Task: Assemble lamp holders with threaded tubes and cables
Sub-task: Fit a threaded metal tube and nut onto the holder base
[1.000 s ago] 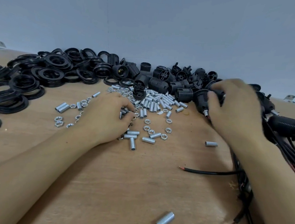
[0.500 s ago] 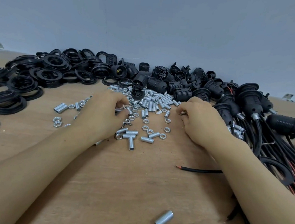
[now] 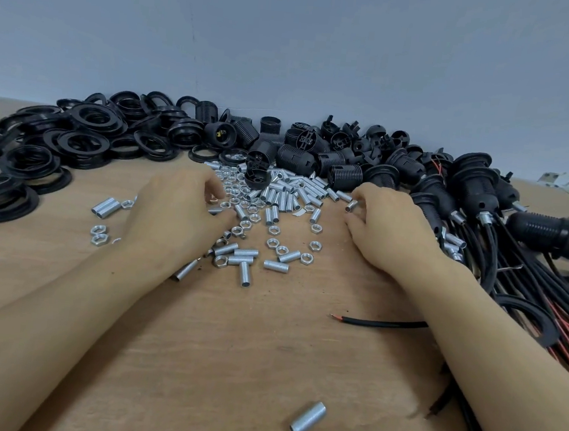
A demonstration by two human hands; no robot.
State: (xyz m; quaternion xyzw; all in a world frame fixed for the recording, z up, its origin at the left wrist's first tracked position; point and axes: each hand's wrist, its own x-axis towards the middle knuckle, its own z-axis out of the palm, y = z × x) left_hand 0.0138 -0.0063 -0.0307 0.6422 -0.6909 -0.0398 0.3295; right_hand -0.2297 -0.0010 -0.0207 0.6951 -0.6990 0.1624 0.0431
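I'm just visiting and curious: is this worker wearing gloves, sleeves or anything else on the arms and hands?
Nothing is worn as far as the head view shows. The left hand and right hand are bare, with no gloves, rings or wristbands visible. Both forearms are uncovered right down to the picture's lower edge, so no sleeve shows, nor any watch, strap or marking.

Your lighting is even, diffuse and moderately bright. Soft, faint shadows lie on the wooden table (image 3: 263, 368) beneath both forearms. No glare. Your wide-angle lens bows the table's far edge. Detail softens slightly toward the table's outer edges.
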